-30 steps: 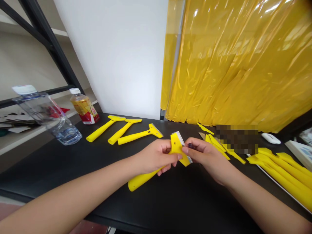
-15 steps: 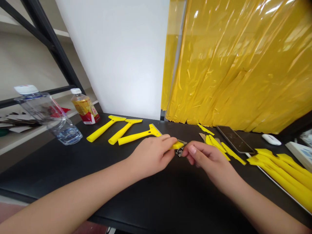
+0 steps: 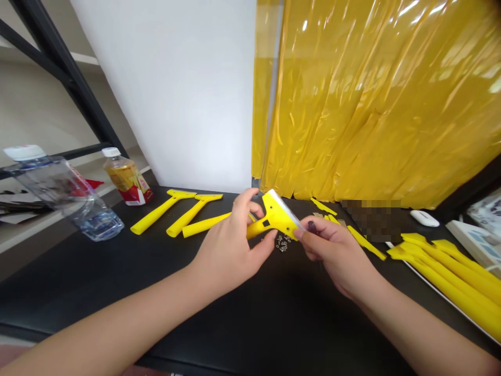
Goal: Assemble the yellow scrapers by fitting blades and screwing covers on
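Clasping the yellow scraper (image 3: pixel 278 215) in the left hand (image 3: pixel 229 237), pinching its head corner with the right hand (image 3: pixel 334 241); adjusting, seemingly, and next needing steady alignment!

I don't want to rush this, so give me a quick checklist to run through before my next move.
1. Yellow scraper supported: ok, left hand around its handle, right hand at the head's lower corner.
2. Fingers clear of the silvery strip: not ok, the right thumb is at its lower end.
3. Strip fixed tightly: cannot tell.
4. Dark item at the right hand identified: cannot tell, mostly hidden by the fingers.
5. Small pieces within easy reach: ok, clustered on the black table, seen just below the scraper's head.
6. Clear bottle away from both hands: ok, far to the left.
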Demonstrator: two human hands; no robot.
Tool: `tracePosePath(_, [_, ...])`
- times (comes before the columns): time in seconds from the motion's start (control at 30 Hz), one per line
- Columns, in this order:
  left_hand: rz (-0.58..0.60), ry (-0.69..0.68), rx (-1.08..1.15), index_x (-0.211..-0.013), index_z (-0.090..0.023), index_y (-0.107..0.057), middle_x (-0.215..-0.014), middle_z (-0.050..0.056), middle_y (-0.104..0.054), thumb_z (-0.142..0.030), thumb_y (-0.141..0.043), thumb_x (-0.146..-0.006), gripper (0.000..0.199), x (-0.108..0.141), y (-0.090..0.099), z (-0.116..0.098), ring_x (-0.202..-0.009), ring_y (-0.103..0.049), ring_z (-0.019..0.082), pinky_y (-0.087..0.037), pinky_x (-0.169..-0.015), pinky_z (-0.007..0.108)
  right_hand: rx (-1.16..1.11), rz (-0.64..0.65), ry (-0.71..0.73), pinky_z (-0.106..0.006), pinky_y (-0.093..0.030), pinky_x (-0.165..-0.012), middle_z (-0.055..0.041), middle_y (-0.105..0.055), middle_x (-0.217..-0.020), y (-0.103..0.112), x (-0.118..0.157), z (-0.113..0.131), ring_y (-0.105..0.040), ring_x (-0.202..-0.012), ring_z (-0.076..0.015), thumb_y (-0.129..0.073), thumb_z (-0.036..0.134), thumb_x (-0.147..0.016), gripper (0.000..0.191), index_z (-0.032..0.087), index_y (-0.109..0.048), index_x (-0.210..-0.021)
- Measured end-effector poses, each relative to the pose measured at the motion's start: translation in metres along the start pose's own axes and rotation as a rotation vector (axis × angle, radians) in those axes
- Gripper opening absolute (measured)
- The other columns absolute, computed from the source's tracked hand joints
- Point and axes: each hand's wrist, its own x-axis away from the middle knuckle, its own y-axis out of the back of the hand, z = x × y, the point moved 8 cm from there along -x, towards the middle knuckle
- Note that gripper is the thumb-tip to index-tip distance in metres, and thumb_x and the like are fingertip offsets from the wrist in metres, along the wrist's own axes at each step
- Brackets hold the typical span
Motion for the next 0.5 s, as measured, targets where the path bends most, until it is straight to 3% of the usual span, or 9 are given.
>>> tracePosePath(0.1, [0.211, 0.224, 0.477, -0.151, -0.024, -0.036, -0.108, 0.006, -0.069, -0.043, -0.070, -0.093, 0.070, -0.001, -0.018, 0.009, -0.077, -0.067, 0.016, -0.053, -0.064, 0.028, 0.040, 0.010, 0.078, -0.030, -0.023, -0.056, 0.0059, -0.042, -0.064, 0.004, -0.003, 0.006, -0.033, -0.060, -0.0103, -0.074, 0.042, -0.092, 0.026, 0.021, -0.064, -0.080])
tracePosePath(0.17, [0.415, 0.332, 0.734, -0.131, -0.019, -0.055, -0.101, 0.006, -0.070, -0.046, -0.069, -0.094, 0.048, 0.003, -0.037, 0.006, -0.062, -0.061, 0.011, -0.045, -0.051, 0.024, 0.069, 0.034, 0.106, -0.030, -0.026, -0.057, 0.0048, -0.046, -0.066, 0.003, -0.003, 0.008, -0.036, -0.062, -0.0109, -0.074, 0.041, -0.092, 0.024, 0.021, -0.066, -0.081])
tracePosePath(0.23, [0.523, 0.402, 0.893, -0.107, -0.015, -0.064, -0.096, 0.006, -0.071, -0.045, -0.068, -0.094, 0.033, 0.007, -0.048, 0.003, -0.052, -0.055, 0.007, -0.039, -0.045, 0.022, 0.087, 0.051, 0.113, -0.030, -0.028, -0.058, 0.0044, -0.047, -0.067, 0.002, -0.003, 0.008, -0.037, -0.062, -0.0112, -0.074, 0.040, -0.093, 0.023, 0.021, -0.067, -0.082])
tracePosePath(0.4, [0.454, 0.468, 1.019, -0.091, -0.014, -0.066, -0.086, 0.005, -0.071, -0.043, -0.069, -0.095, 0.029, 0.008, -0.053, 0.009, -0.048, -0.053, 0.007, -0.035, -0.042, 0.021, 0.245, 0.056, 0.123, -0.030, -0.032, -0.059, 0.0030, -0.050, -0.069, 0.002, -0.002, 0.011, -0.042, -0.064, -0.0134, -0.068, 0.044, -0.096, 0.024, 0.022, -0.068, -0.084])
tracePosePath(0.5, [0.404, 0.484, 0.995, -0.086, -0.014, -0.066, -0.076, 0.003, -0.069, -0.040, -0.068, -0.096, 0.028, 0.006, -0.051, 0.015, -0.045, -0.049, 0.006, -0.032, -0.042, 0.020, 0.431, -0.031, 0.212, -0.032, -0.040, -0.069, -0.0001, -0.059, -0.076, 0.012, -0.002, 0.021, -0.053, -0.074, -0.0175, -0.060, 0.045, -0.101, 0.029, 0.023, -0.068, -0.084])
